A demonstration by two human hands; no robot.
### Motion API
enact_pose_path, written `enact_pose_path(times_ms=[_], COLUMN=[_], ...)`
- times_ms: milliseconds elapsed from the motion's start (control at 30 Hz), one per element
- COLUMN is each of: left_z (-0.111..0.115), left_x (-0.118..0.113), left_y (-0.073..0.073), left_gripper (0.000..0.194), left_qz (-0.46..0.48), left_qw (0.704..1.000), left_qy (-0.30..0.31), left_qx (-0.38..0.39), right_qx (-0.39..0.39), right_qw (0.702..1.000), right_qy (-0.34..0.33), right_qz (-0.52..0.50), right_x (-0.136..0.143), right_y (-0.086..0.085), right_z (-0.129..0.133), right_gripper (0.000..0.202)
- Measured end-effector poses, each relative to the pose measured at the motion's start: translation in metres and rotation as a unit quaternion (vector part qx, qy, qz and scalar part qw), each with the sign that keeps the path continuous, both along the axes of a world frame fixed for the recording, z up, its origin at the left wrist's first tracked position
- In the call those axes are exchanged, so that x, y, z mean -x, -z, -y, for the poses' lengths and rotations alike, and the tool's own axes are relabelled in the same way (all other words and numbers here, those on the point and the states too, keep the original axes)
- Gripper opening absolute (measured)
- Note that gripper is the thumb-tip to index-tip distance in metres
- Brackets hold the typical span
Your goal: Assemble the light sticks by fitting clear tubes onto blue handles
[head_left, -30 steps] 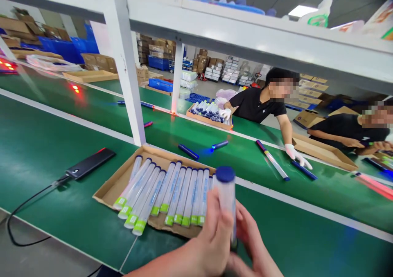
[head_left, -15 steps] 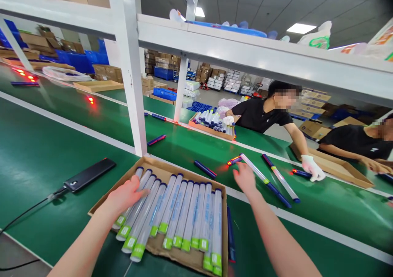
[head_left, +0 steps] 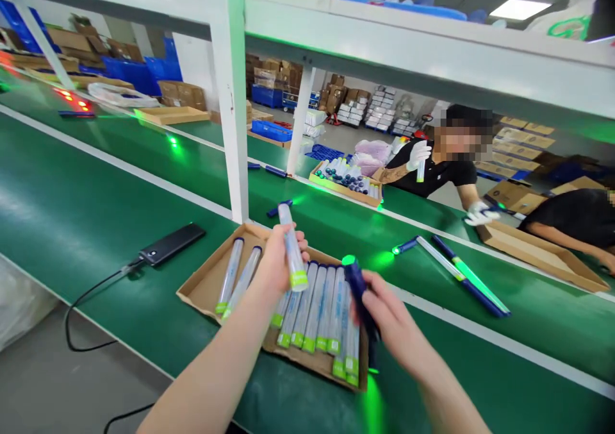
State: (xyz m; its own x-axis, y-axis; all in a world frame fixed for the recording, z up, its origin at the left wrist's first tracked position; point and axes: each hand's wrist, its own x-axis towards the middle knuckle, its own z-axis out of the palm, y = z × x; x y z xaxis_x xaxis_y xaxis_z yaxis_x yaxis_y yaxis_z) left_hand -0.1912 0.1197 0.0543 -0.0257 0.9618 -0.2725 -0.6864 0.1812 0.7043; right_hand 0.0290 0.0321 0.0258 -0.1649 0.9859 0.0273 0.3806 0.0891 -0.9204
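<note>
Left hand (head_left: pixel 276 259) tight round clear tube (head_left: pixel 293 249), right hand (head_left: pixel 384 304) round dark stick (head_left: pixel 356 284), near tray (head_left: pixel 204 279) edges.

Nothing I can actually read here, tbh. The clear tubes (head_left: pixel 310 306) on the near counter (head_left: pixel 86 229) have blue print (head_left: pixel 321 298) and green labels (head_left: pixel 309 343), all too blurry, and the white bag (head_left: pixel 545 20) up on the right just shows a green mark (head_left: pixel 571 27).
</note>
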Motion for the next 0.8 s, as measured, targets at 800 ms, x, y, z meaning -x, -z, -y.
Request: enact_pose_path(times_ms=[800], left_z=[0.075], left_x=[-0.085], left_y=[0.017], left_gripper=[0.020], left_qz=[-0.048], left_qw=[0.999], left_qy=[-0.007], left_qx=[0.009], right_qx=[0.050], right_qw=[0.963], right_qy=[0.114], right_qz=[0.239], right_x=[0.048], right_y=[0.023], right_z=[0.127], right_gripper=[0.067])
